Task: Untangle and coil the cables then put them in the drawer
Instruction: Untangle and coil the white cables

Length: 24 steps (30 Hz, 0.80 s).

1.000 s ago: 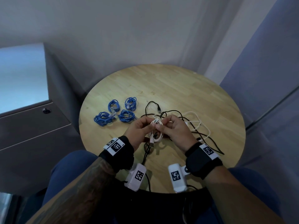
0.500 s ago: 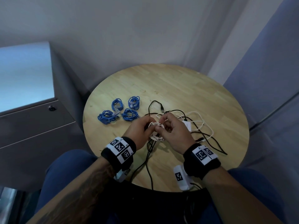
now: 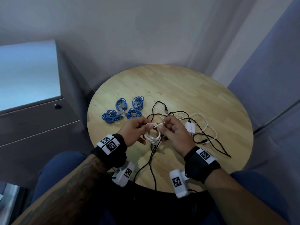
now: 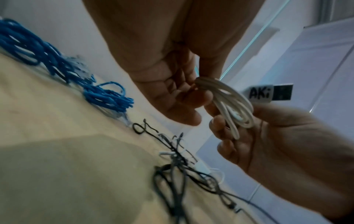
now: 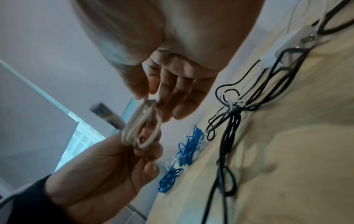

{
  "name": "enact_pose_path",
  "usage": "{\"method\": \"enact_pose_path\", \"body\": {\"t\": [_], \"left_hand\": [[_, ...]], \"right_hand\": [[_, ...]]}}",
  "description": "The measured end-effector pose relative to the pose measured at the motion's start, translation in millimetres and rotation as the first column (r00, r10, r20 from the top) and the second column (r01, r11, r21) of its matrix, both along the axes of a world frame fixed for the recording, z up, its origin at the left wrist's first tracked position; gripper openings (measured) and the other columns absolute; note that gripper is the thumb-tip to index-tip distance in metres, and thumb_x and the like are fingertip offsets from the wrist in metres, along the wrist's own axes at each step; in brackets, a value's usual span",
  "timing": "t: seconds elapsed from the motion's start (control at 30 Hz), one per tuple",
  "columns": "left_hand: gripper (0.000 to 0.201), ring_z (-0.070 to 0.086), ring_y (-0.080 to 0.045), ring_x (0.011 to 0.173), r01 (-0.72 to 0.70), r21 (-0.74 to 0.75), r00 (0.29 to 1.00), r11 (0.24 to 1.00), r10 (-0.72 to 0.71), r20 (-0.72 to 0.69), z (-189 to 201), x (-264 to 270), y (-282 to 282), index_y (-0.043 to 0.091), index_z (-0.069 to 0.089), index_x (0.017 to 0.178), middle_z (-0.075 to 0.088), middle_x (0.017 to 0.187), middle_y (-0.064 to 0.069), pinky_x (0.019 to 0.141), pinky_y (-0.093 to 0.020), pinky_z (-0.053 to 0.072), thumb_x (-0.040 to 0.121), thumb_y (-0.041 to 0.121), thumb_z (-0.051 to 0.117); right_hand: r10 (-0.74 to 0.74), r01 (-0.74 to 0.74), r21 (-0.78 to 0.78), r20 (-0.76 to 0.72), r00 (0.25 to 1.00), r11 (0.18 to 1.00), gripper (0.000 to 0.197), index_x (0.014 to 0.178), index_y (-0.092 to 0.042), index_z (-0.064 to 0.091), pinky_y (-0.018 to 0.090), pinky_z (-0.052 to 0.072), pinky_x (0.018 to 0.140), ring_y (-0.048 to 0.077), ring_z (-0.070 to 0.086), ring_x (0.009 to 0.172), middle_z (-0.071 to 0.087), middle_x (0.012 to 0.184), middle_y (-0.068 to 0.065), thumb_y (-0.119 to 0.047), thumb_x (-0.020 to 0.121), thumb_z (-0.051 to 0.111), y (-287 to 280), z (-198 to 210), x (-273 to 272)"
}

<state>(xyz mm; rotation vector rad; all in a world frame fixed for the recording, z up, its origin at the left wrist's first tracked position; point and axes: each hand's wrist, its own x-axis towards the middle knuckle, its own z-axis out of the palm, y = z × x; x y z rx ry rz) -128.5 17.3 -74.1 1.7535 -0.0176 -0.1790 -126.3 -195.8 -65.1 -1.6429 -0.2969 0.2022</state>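
A small white cable coil (image 3: 153, 135) hangs between both hands above the near middle of the round wooden table (image 3: 186, 88). My left hand (image 3: 146, 127) grips the coil on its left side. My right hand (image 3: 162, 126) pinches the top of the coil (image 5: 139, 128). In the left wrist view the coil (image 4: 233, 106) shows its USB plug (image 4: 268, 93) sticking out to the right. Several blue coiled cables (image 3: 123, 109) lie at the table's left. A loose tangle of black cable (image 3: 178, 114) and white cable (image 3: 206, 125) lies beyond and right of the hands.
A white adapter box (image 3: 190, 127) sits in the tangle right of my right hand. A grey drawer cabinet (image 3: 32, 120) with a lock (image 3: 57, 106) stands left of the table, its drawers closed. Black cable ends (image 3: 152, 169) trail over the table's near edge.
Both hands stay together in the same spot with the white coil. The right fingers have shifted along the coil's top. Blue coils and the tangle have not moved.
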Motion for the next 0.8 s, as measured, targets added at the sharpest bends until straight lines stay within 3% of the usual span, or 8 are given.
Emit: {"method": "enact_pose_path", "body": {"t": [0.1,0.17,0.27,0.37,0.43,0.53,0.63,0.8], "left_hand": [[0.007,0.062,-0.021,0.065,-0.141,0.198,0.990,0.970,0.138,0.033,-5,3,24,0.017,0.077,0.101,0.069,0.080,-0.010,0.057,-0.036,0.059,0.101,0.019,0.070],[0.006,0.064,-0.026,0.065,-0.228,0.302,0.970,0.925,0.243,-0.009,-13,9,45,0.018,0.078,0.099,0.072,0.081,-0.012,0.059,-0.036,0.059,0.100,0.021,0.073],[0.012,0.069,-0.030,0.083,-0.248,0.437,0.940,0.865,0.324,-0.106,-30,14,66,0.015,0.079,0.102,0.076,0.091,-0.011,0.078,-0.038,0.058,0.096,0.025,0.077],[0.025,0.070,-0.028,0.101,-0.273,0.533,0.916,0.801,0.386,-0.110,-38,16,69,0.014,0.080,0.114,0.078,0.106,-0.009,0.094,-0.034,0.053,0.093,0.026,0.076],[0.039,0.068,-0.028,0.114,-0.262,0.578,0.915,0.773,0.390,-0.107,-34,17,65,0.012,0.073,0.130,0.074,0.122,-0.009,0.102,-0.033,0.050,0.094,0.025,0.068],[0.045,0.062,-0.028,0.121,-0.273,0.612,0.943,0.742,0.331,0.020,-18,16,50,0.009,0.065,0.137,0.062,0.133,-0.009,0.108,-0.040,0.048,0.097,0.029,0.066],[0.029,0.064,-0.018,0.106,-0.302,0.551,0.952,0.778,0.213,0.221,1,12,22,0.018,0.070,0.125,0.063,0.119,0.001,0.097,-0.039,0.052,0.099,0.030,0.070],[0.020,0.066,-0.015,0.100,-0.119,0.474,0.981,0.873,0.028,0.194,16,34,-23,0.026,0.071,0.119,0.065,0.115,0.009,0.088,-0.035,0.057,0.099,0.031,0.070]], "right_hand": [[-0.003,0.025,-0.220,0.098,0.995,0.975,0.013,0.095,-0.022,0.061,0.030,0.049,0.075,0.010,0.059,0.079,0.065,0.087,-0.006,-0.016,0.099,0.071,-11,4,6],[-0.094,0.163,-0.370,0.199,0.976,0.915,0.009,0.099,-0.024,0.061,0.035,0.051,0.078,0.015,0.064,0.087,0.069,0.094,-0.007,-0.021,0.099,0.069,-26,7,24],[-0.150,0.243,-0.569,0.206,0.967,0.785,0.009,0.101,-0.023,0.058,0.039,0.047,0.073,0.027,0.063,0.088,0.068,0.095,0.000,-0.023,0.096,0.065,-48,-2,51],[0.002,0.186,-0.793,0.229,0.973,0.581,0.016,0.109,-0.026,0.065,0.042,0.049,0.084,0.033,0.066,0.097,0.073,0.102,0.001,-0.024,0.093,0.065,-46,-29,55],[0.067,0.218,-0.833,0.290,0.955,0.509,0.014,0.106,-0.028,0.069,0.045,0.046,0.094,0.032,0.068,0.102,0.076,0.103,-0.002,-0.026,0.092,0.068,-39,-42,54],[0.023,0.261,-0.809,0.321,0.947,0.527,0.018,0.110,-0.028,0.071,0.046,0.044,0.096,0.031,0.068,0.101,0.075,0.100,-0.004,-0.039,0.095,0.070,-36,-44,59],[-0.070,0.274,-0.778,0.286,0.956,0.566,0.031,0.108,-0.029,0.071,0.042,0.045,0.097,0.028,0.067,0.090,0.074,0.094,-0.007,-0.057,0.097,0.064,-34,-40,65],[-0.121,0.248,-0.710,0.225,0.967,0.659,0.024,0.076,-0.023,0.065,0.040,0.044,0.081,0.030,0.065,0.080,0.066,0.074,-0.005,-0.041,0.093,0.068,-28,-32,73]]}}
